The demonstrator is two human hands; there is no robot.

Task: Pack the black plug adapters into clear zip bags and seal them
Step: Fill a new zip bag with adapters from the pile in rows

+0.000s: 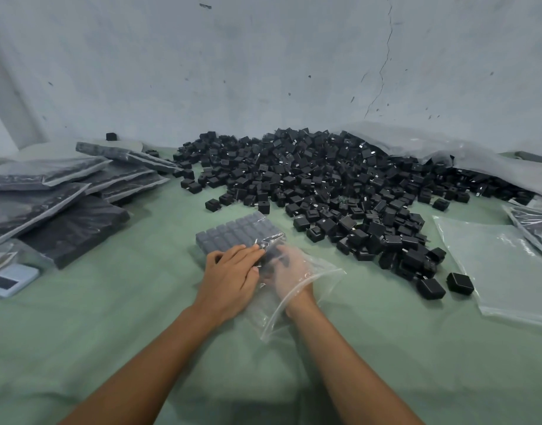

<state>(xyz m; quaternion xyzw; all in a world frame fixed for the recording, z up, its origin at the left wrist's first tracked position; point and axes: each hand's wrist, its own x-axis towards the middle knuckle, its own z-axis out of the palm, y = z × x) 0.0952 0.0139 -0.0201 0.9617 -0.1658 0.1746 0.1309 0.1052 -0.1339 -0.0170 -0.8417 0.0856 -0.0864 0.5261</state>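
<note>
A clear zip bag (317, 279) lies on the green table in front of me, its far half filled with neat rows of black plug adapters (233, 233). My right hand (289, 266) is inside the bag up to the wrist, seen through the plastic, touching adapters there; its grip is blurred by the film. My left hand (231, 273) lies flat on top of the bag with straight fingers, pressing it down beside the rows. A large heap of loose black adapters (325, 179) spreads behind and to the right.
Filled bags (64, 191) are stacked at the left. An empty clear bag (502, 265) lies flat at the right. A small white scale (11, 280) sits at the left edge. Crumpled plastic sheeting (478, 154) lies behind the heap by the wall.
</note>
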